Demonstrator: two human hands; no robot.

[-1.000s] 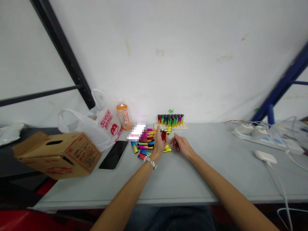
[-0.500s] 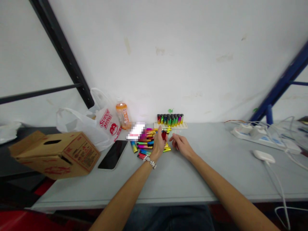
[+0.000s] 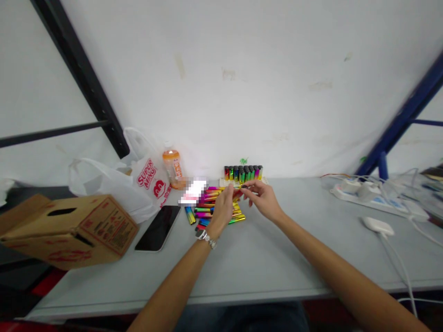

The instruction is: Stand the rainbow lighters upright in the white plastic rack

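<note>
My left hand [image 3: 222,210], with a silver watch on its wrist, is closed round a reddish lighter [image 3: 238,193] above the table. My right hand [image 3: 266,199] meets it from the right, thumb and fingers pinched at the lighter's dark end. Fingers cover much of the lighter. Under and to the left of my left hand lie loose shiny lighters [image 3: 204,210] in rainbow colours. Just behind both hands, several upright lighters [image 3: 246,174] with black tops stand in rows on a pale holder [image 3: 224,183].
At left are a cardboard box [image 3: 72,235], a black-screened phone [image 3: 158,228], a white plastic bag [image 3: 114,184] and an orange drink bottle [image 3: 173,166]. A blurred-out patch [image 3: 194,191] adjoins the loose lighters. On the right lie a power strip [image 3: 380,203] and a white adapter [image 3: 378,226] with cables.
My right hand has moved left and up to the lighter in my left hand and now pinches its end. The view has shifted slightly.
</note>
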